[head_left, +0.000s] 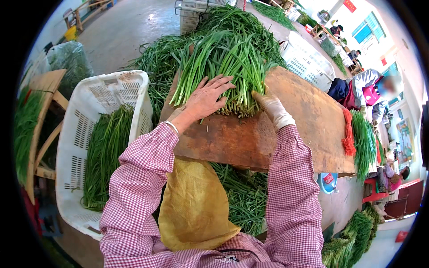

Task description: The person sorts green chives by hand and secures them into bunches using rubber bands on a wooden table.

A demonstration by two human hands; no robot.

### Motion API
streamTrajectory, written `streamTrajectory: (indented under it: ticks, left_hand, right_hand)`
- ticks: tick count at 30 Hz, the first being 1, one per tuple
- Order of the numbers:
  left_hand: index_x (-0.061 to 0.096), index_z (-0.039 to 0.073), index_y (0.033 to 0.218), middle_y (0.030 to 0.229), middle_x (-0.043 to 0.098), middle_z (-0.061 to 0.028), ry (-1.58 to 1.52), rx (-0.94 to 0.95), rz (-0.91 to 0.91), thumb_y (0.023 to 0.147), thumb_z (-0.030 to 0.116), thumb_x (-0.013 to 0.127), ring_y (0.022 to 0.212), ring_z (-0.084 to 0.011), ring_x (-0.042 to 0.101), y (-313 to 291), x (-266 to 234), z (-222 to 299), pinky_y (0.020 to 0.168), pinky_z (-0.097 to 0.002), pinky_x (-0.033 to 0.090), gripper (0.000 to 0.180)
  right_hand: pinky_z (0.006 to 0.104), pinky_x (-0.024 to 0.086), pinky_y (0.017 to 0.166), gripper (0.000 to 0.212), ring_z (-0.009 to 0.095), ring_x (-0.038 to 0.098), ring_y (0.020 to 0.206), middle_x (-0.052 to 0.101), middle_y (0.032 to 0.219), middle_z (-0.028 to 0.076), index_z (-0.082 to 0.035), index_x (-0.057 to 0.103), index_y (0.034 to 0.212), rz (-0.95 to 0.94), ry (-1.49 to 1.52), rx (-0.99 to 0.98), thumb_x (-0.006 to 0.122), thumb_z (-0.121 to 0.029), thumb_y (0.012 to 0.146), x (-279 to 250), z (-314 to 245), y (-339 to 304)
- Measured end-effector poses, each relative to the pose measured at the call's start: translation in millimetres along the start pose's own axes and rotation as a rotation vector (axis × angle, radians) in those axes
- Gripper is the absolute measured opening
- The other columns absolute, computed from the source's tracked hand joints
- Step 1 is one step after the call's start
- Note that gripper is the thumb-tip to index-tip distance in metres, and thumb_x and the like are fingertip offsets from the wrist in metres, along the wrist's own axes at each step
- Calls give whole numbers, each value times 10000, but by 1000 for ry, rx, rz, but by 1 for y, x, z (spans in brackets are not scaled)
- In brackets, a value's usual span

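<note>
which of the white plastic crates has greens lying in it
The white crate at the person's left, beside the wooden board; the other crates show no greens inside.

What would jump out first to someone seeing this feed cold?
The big bundle of green chives on the wooden board at centre, with the bare left hand pressed flat on it and the gloved right hand at its cut ends. Next, the white crate of chives at left.
</note>
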State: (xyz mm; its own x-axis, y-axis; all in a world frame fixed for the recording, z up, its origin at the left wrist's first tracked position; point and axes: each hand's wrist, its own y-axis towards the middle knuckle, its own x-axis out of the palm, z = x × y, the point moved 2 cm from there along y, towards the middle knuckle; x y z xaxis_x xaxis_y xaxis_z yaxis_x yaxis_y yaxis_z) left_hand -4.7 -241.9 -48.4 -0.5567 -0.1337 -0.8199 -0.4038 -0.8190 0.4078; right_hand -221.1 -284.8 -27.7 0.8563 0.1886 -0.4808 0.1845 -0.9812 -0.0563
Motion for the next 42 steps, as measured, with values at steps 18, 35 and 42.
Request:
streamTrajectory:
  ticks: [18, 35, 42]
  left_hand:
    - [504, 164, 1211, 1424, 362, 29, 71, 27, 92, 864, 203, 452, 1339, -150, 295, 2, 13, -1, 1123, -447, 154, 353]
    - [589, 133, 1061, 1176, 558, -20, 63, 462, 60, 826, 155, 547, 1219, -188, 450, 38, 24, 55, 1125, -472, 167, 240]
    - [590, 102, 970, 971, 561, -44, 62, 298, -92, 866, 259, 535, 1044, -209, 536, 50, 57, 49, 1074, -573, 169, 197]
  right_hand:
    - [353, 489, 856, 947, 310, 617, 998, 610, 1092, 232, -13, 102, 1443, 143, -693, 236, 674, -175, 705, -15, -6, 1]
    - [357, 422, 970, 1193, 318, 500, 1182, 499, 1270, 218, -71, 109, 1448, 152, -671, 108, 841, -403, 565, -43, 27, -17]
    - [382, 471, 879, 1023, 335, 575, 1074, 581, 1161, 220, -130, 118, 1447, 225, -886, 340, 759, -333, 677, -48, 21, -24]
